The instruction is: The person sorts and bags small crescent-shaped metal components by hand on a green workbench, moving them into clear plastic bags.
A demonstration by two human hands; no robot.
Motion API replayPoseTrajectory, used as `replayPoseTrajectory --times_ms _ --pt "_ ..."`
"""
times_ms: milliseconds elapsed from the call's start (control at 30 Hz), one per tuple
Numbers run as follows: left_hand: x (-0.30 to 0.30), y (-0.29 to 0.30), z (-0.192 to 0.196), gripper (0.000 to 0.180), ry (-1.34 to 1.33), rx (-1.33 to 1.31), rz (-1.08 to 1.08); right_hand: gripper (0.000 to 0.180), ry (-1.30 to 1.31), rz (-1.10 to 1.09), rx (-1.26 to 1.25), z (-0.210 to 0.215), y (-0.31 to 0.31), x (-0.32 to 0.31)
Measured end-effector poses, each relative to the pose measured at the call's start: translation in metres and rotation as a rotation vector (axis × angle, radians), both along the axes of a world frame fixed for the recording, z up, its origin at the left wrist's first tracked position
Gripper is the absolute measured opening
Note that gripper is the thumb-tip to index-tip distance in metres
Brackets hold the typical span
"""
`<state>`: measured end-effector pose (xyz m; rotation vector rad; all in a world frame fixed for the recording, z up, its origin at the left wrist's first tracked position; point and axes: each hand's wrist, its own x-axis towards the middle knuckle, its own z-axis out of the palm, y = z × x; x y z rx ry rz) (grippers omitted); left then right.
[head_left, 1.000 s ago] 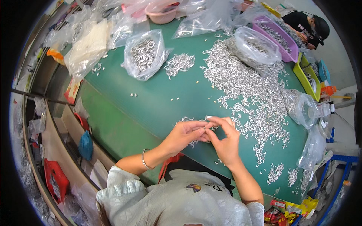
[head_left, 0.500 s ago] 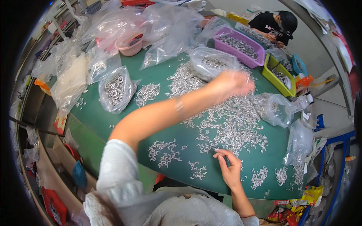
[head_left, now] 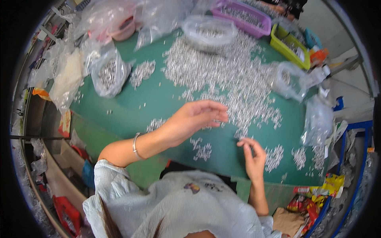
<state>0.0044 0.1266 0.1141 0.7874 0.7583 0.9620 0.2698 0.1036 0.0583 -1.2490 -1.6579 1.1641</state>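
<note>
Small silvery curved metal pieces [head_left: 222, 75] lie in a wide heap on the green table [head_left: 119, 123]. Over the heap's near edge hovers my left hand [head_left: 194, 119], a bangle on its wrist. Its fingers are loosely bent and apart, with nothing visible in them. My right hand [head_left: 256, 158] is by the table's near edge, thumb and forefinger drawn close together; whatever is between them is too small to make out. Between my hands and the table edge lies a small group of pieces [head_left: 203, 151]. Another small pile [head_left: 274, 158] is just right of my right hand.
At the back stand a clear bag of pieces [head_left: 210, 33], a purple basket [head_left: 264, 27] and a lime-green basket [head_left: 303, 63]. A bag of rings [head_left: 108, 75] is at left, and a clear plastic bottle [head_left: 318, 75] at right. Part of another person shows at the far top.
My left hand has come back from the far part of the heap toward me. My right hand stays near the front edge. The view has tipped downward.
</note>
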Motion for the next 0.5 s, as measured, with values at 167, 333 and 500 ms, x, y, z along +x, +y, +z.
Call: replayPoseTrajectory --times_ms 167,333,500 --pt "-0.004 -0.117 -0.047 0.028 -0.06 -0.147 -0.34 0.022 -0.002 0.125 0.046 -0.003 -0.02 -0.002" --pt "0.023 -0.166 -0.115 0.037 -0.356 -0.58 -0.225 0.03 -0.011 0.276 0.072 -0.012 -0.026 -0.025" --pt "0.041 -0.159 -0.165 0.061 -0.797 -0.718 -0.196 0.043 -0.113 0.534 0.249 -0.022 -0.013 -0.068"
